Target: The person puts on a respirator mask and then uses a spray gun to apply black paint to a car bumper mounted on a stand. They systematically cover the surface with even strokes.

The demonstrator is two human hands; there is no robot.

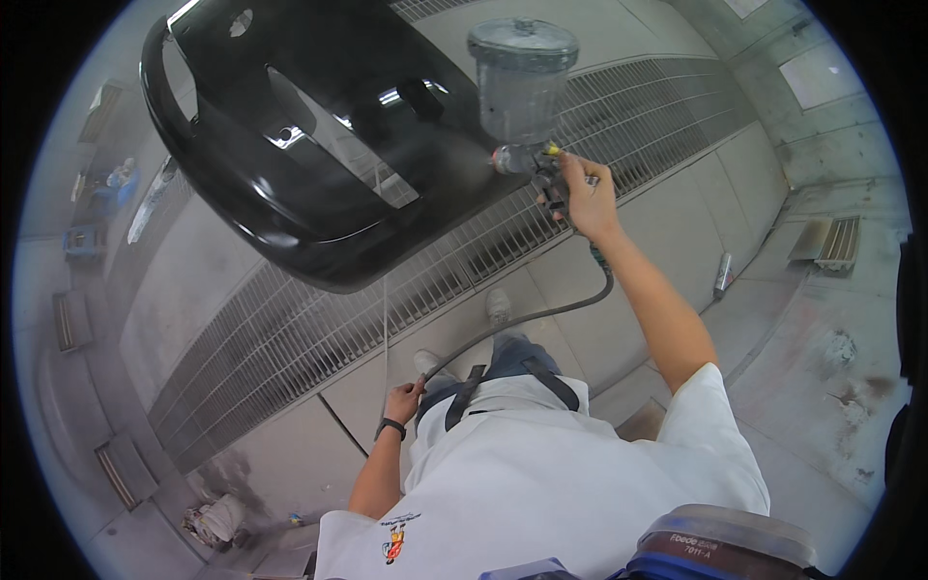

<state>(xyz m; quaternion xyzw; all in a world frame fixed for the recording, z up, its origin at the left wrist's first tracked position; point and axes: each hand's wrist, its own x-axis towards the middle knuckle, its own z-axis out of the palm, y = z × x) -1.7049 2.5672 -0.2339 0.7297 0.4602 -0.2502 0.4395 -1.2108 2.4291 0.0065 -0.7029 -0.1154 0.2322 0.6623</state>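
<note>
My right hand (pixel 590 198) is closed round the grip of a spray gun (pixel 522 158), with the arm stretched out ahead. On top of the gun stands a translucent, paint-smeared cup (pixel 520 101) with a lid. The gun's nozzle points left at a glossy black car bumper (pixel 227 179), close to its right end but apart from it. From the gun's grip a dark air hose (pixel 527 319) curves down and back to my left hand (pixel 401 401), whose fingers are wrapped round it beside my hip. A dark band circles my left wrist.
Long metal floor grating (pixel 387 314) runs beneath the bumper, between pale floor panels. A small canister (pixel 723 275) is at the right. Crumpled pale material (pixel 217 522) lies at the lower left. A louvred vent (pixel 838 244) is on the right side.
</note>
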